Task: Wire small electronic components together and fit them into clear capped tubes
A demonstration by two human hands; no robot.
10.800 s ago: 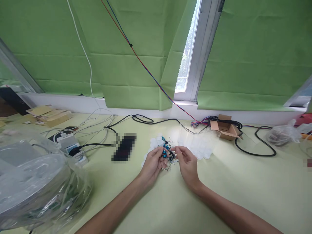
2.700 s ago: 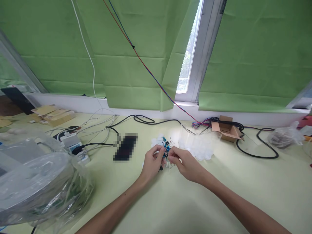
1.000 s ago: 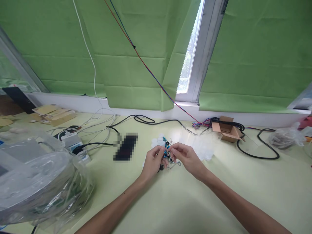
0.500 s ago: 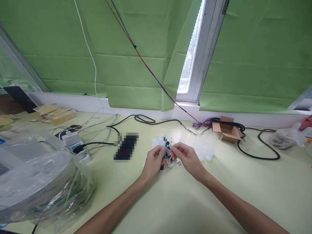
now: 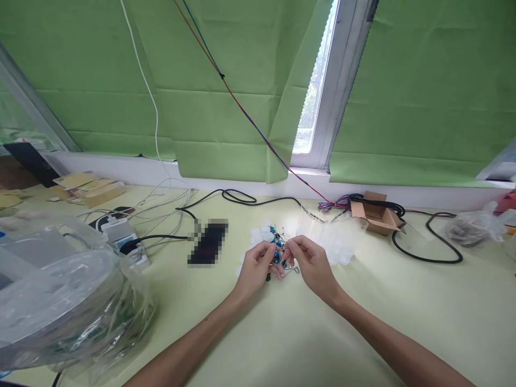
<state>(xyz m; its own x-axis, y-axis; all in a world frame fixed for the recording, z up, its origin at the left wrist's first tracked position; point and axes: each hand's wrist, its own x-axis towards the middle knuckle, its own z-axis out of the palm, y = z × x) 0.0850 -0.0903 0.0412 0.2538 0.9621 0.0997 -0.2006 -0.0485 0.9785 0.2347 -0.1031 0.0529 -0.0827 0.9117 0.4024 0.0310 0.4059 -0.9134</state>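
Pinching thumb to index, bare left hand [image 5: 255, 267] and bare right hand [image 5: 313, 263] flank small shiny blue round parts [image 5: 277, 257]; tbh can't tell what's clamped, any writing's too blurry.

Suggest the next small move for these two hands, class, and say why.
Perhaps the right hand should ease its fingertips towards the small blue parts by the left hand. Those parts show beside the left fingertips, and the right fingers are bent close by; whether either pinches anything is too small to tell.
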